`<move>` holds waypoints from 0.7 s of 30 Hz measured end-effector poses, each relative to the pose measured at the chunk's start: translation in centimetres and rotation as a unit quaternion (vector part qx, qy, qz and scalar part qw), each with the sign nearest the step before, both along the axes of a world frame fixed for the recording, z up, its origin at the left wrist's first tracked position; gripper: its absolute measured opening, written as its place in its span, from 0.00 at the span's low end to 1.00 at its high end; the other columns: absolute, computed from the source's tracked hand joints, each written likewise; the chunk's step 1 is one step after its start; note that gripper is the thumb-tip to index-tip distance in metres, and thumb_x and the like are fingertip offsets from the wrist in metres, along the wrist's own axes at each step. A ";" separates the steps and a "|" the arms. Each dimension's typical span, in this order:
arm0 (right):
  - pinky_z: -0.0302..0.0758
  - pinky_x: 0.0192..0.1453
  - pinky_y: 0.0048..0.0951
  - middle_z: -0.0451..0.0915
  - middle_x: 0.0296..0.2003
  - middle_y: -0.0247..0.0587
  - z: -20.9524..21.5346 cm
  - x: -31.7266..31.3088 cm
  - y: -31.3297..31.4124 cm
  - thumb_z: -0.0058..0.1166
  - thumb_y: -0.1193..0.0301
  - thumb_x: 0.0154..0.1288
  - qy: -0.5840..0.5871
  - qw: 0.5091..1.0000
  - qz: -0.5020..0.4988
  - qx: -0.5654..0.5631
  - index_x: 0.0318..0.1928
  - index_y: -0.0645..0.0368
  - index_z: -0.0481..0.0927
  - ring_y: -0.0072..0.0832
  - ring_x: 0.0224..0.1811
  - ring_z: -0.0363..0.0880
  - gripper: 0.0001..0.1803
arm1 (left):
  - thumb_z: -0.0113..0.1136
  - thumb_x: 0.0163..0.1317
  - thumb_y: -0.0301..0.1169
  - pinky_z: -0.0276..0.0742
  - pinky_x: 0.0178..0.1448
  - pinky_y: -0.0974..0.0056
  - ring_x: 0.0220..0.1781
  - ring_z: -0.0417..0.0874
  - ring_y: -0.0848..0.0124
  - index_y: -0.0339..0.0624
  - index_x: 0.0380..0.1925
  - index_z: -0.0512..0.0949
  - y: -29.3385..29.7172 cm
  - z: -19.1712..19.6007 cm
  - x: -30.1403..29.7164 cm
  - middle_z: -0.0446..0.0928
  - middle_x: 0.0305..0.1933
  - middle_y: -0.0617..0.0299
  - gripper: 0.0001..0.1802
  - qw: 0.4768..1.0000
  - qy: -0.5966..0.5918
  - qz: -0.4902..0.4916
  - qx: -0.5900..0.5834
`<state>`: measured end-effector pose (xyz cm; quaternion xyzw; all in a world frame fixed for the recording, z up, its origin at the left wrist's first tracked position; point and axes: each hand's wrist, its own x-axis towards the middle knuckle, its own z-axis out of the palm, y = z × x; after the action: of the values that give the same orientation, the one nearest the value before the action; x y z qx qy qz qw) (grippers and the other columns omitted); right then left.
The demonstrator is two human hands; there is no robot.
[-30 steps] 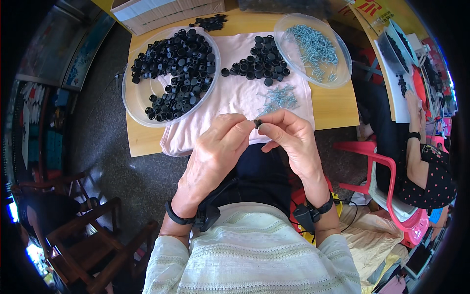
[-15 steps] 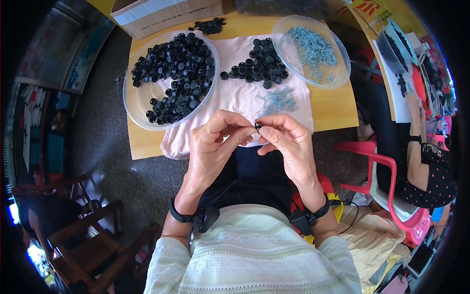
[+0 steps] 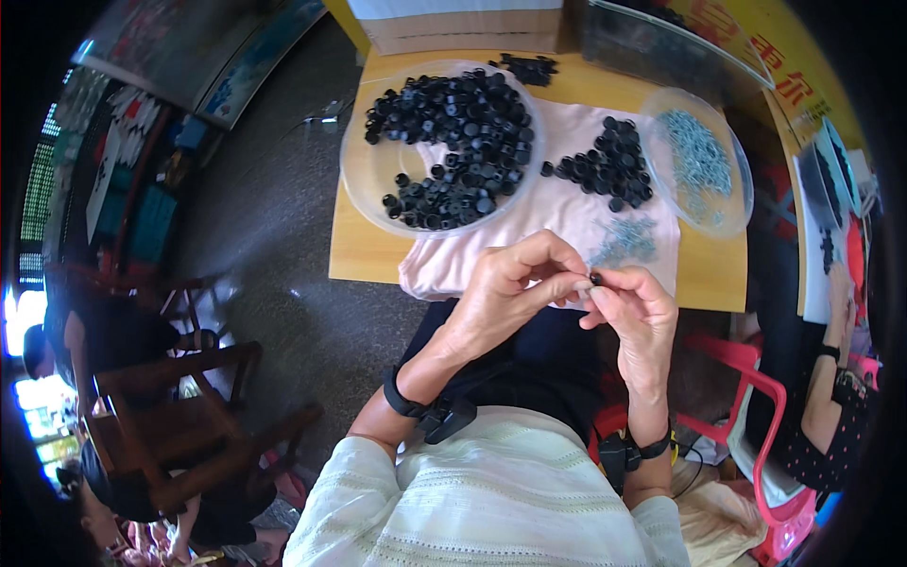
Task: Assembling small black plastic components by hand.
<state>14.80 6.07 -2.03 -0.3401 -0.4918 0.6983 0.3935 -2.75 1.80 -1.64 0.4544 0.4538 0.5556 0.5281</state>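
Just beyond my lap, both hands meet at the fingertips around a small black plastic part. Thumb and fingers of my right hand pinch it. My left hand is also closed in a pinch right against it; whatever lies between its fingertips is too small to make out. Past the hands, a loose pile of silvery screws lies on a pale pink cloth. A heap of round black plastic caps sits beyond the screws on that cloth.
A clear round tub lid at left holds many black caps. Another clear tray at right holds screws. A cardboard box and a clear bin stand behind. At right, a person sits by a pink chair; wooden chair at left.
The whole view has swung, so the table and hands appear further right in it. My hands stay together at the black part, with little change in their pinch.
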 end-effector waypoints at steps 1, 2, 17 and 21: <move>0.83 0.35 0.23 0.81 0.38 0.42 -0.1 -0.1 0.2 0.56 0.81 0.62 0.005 1.000 0.009 -0.001 0.44 0.68 0.78 0.24 0.37 0.82 0.09 | 0.61 0.61 0.23 0.80 0.41 0.73 0.37 0.82 0.77 0.35 0.38 0.77 -0.1 0.1 -0.2 0.80 0.37 0.60 0.06 1.000 0.005 0.009 -0.001; 0.83 0.34 0.23 0.81 0.38 0.42 -0.2 -0.2 0.4 0.57 0.80 0.62 0.017 1.000 0.011 -0.009 0.43 0.67 0.78 0.24 0.37 0.81 0.08 | 0.62 0.61 0.24 0.80 0.42 0.73 0.38 0.82 0.76 0.34 0.40 0.77 0.0 0.2 -0.4 0.80 0.38 0.60 0.08 1.000 0.029 0.007 -0.001; 0.80 0.31 0.20 0.77 0.36 0.36 -0.3 -1.7 2.1 0.59 0.79 0.60 -0.018 0.999 0.018 -0.031 0.42 0.66 0.78 0.18 0.36 0.75 0.09 | 0.62 0.54 0.26 0.76 0.41 0.61 0.36 0.83 0.60 0.32 0.38 0.79 1.1 -0.1 -14.6 0.80 0.35 0.50 0.12 0.772 0.601 0.197 -0.063; 0.80 0.31 0.20 0.77 0.37 0.37 -0.4 -2.1 2.1 0.59 0.79 0.61 -0.015 0.999 0.033 -0.024 0.42 0.66 0.78 0.18 0.37 0.75 0.09 | 0.63 0.52 0.27 0.76 0.43 0.61 0.36 0.83 0.59 0.32 0.38 0.80 1.9 0.1 -14.3 0.80 0.35 0.49 0.13 0.793 0.568 0.184 -0.124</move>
<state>12.69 8.20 -2.43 -0.3435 -0.4920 0.7171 0.3545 -17.08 3.69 -1.55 0.5261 0.8124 0.2234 0.1151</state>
